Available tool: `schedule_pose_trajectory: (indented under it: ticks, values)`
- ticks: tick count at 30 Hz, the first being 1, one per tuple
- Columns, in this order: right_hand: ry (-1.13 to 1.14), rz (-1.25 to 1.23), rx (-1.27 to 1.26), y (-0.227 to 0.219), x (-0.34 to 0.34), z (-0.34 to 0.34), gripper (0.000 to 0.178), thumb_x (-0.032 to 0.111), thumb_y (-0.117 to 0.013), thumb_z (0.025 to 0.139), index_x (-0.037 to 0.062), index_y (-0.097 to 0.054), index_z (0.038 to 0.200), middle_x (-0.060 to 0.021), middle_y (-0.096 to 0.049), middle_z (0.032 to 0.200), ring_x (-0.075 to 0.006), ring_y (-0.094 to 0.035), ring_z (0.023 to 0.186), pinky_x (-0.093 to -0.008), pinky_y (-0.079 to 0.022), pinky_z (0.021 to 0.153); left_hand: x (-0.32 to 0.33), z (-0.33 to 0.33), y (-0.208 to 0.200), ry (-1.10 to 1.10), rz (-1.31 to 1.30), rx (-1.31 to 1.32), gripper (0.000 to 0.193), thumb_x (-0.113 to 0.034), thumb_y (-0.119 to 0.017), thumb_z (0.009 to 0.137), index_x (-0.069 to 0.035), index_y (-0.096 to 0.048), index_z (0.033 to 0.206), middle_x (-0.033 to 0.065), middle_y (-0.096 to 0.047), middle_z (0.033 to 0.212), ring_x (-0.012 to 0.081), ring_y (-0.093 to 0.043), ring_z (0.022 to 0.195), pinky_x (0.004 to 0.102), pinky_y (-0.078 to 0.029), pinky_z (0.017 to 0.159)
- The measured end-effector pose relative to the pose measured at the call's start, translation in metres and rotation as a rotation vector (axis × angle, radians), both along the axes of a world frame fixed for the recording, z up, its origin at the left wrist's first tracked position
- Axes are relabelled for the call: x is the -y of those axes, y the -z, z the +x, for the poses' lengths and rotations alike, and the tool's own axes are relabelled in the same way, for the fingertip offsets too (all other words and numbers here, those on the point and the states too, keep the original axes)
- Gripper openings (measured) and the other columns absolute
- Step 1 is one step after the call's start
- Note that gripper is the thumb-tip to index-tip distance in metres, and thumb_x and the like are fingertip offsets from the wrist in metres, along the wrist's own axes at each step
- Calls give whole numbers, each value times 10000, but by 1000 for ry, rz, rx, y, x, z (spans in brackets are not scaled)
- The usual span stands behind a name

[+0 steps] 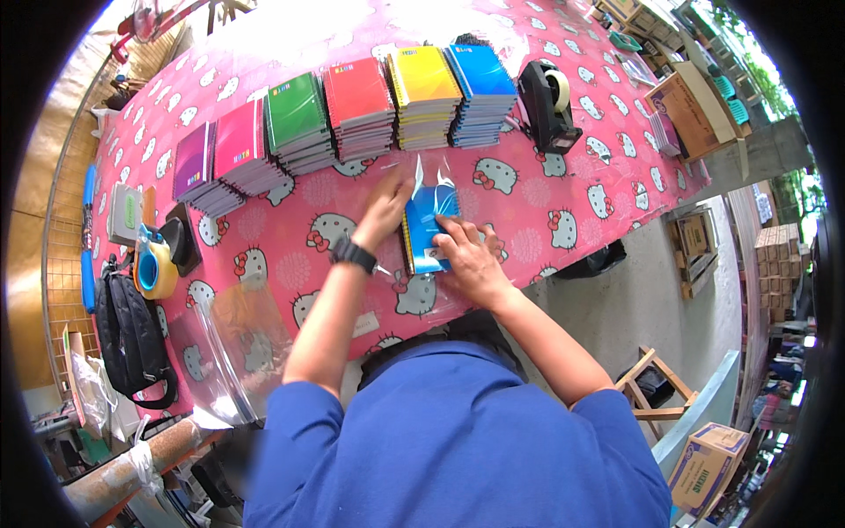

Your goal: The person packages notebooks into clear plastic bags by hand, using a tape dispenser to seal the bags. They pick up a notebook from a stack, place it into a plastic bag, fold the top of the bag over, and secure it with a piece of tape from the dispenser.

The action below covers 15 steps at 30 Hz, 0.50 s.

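A blue spiral notebook (426, 231) with a yellow edge along its left side lies in front of me, in a clear plastic sleeve (419, 173) whose loose top sticks up past the far edge. My left hand (385, 209), with a black watch on the wrist, is closed at the notebook's upper left corner, pinching the plastic. Bent over the right side of the cover, the fingers of my right hand (473, 260) grip and press the notebook. What lies under the right palm is hidden.
Stacks of spiral notebooks stand beyond my hands: purple (195, 163), pink (239, 141), green (297, 114), red (356, 88), yellow (424, 79), blue (481, 75). A black tape dispenser (550, 110) is right of them. Clear plastic sheets (251, 330), tape rolls (157, 271) and a black backpack (130, 334) lie left.
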State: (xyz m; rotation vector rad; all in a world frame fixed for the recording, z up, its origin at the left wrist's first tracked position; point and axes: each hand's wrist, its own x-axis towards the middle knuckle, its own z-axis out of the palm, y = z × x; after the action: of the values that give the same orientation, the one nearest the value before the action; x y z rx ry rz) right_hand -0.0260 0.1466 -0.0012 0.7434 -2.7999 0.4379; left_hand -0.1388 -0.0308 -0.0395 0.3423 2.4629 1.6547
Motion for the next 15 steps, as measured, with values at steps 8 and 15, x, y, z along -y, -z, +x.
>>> schedule_pose_trajectory:
  ticks: [8, 15]
  values:
    - [397, -1035, 489, 40, -14, -28, 374, 247, -502, 913, -47, -526, 1143, -195, -638, 998, -237, -604, 922, -330, -445, 843, -41, 86, 11, -356, 495, 97, 533, -282, -416, 946, 63, -336, 1344, 237, -431, 1329, 315, -407, 1236, 352, -312, 1024]
    - [557, -884, 638, 22, -10, -50, 518, 331, -715, 748, -48, -559, 1064, -233, -626, 991, -320, -618, 935, -358, -457, 827, -43, 91, 12, -405, 633, 148, 502, -265, -363, 968, 44, -334, 1362, 183, -515, 1240, 231, -518, 1098, 310, -406, 925]
